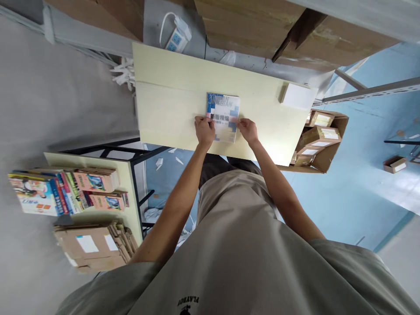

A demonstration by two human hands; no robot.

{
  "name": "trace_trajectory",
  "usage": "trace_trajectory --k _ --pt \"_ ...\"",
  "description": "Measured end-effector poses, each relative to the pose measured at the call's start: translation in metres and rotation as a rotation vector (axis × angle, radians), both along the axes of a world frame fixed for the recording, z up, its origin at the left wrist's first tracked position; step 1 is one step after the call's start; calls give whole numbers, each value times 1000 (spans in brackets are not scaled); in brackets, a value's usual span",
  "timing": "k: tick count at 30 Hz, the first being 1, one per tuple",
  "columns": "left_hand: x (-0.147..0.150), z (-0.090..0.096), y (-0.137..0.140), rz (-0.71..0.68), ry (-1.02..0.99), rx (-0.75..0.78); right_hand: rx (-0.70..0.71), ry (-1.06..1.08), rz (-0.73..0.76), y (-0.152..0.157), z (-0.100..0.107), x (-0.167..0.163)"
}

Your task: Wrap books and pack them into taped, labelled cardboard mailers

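Book, blue-and-white cover up, lies on the pale yellow table, around mid-length. Left hand: fingers curled at its left edge; I cannot tell whether they grip. Right hand: fingertips close together at the right edge, hold likewise unclear. White box well apart, near the table's far right corner. Carton of small boxes just beside the right end
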State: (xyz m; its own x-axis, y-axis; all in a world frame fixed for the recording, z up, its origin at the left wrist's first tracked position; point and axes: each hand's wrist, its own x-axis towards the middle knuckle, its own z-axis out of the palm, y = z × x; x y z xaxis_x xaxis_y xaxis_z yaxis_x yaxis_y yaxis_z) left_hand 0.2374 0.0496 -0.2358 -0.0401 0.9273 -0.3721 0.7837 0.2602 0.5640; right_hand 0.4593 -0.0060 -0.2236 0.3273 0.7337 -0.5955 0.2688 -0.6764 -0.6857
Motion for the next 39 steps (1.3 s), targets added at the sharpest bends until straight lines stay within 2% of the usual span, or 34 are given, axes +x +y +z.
trace_trajectory --k 5,10,12,14,17,19,21,24,28,31,34,36,39 --pt "2 4 -1 7 21 -2 -89 48 -25 24 6 -25" --pt "-4 3 8 -5 20 -45 -79 50 -52 30 17 -32" --pt "-9 9 8 -13 -4 -28 -77 33 -54 29 21 -32" --pt "-10 22 2 -65 -62 61 -71 29 -43 28 26 -31" --pt "-2 51 -22 -240 -156 191 -36 16 -7 29 34 -32" --pt "9 70 -43 -347 -133 158 -5 -1 20 31 40 -36" --pt "19 83 -61 -396 -78 97 28 -12 46 33 47 -42" --pt "21 89 -75 -334 -46 42 75 17 117 35 58 -48" --pt "-1 84 -75 -164 -130 65 207 30 315 45 76 -35" --pt "-26 79 -71 -63 -187 158 407 -111 462 73 90 -14" --pt "-49 74 -65 22 -197 192 565 -179 642 122 101 -5" --pt "-63 71 -60 68 -206 163 574 -140 771 159 103 -11" --pt "-82 68 -56 132 -259 94 442 -24 898 211 96 -38"
